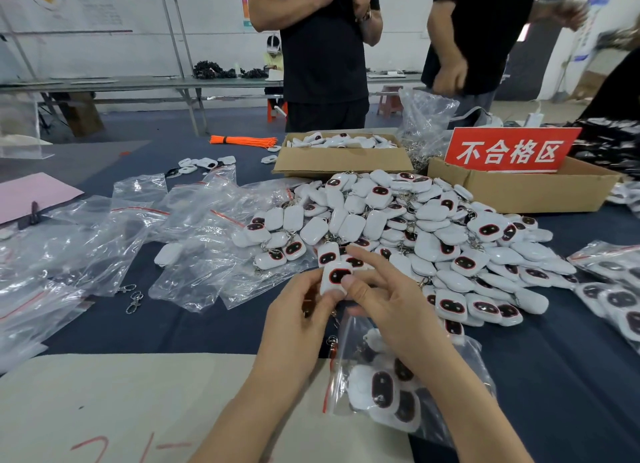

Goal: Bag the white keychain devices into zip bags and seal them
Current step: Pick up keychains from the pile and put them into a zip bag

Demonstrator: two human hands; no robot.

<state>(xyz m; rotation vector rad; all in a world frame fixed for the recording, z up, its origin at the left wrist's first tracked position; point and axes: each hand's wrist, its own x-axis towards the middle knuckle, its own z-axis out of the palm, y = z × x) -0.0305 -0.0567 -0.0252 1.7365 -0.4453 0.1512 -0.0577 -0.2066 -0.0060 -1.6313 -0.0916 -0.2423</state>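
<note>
The scene is bright and evenly lit from overhead, diffuse enough that shadows are faint and soft, only a slight darkening under the hands and beneath the pile of white keychain devices (408,234). The empty zip bags (138,227) catch scattered white glare along their creases, and the glossy device shells show small highlights. Wide-angle distortion bends the worktop (554,376) edge and stretches things near the frame borders. The centre is reasonably sharp; a bystander's hand (568,12) at upper right is smeared by motion blur, and the far wall looks soft.
</note>
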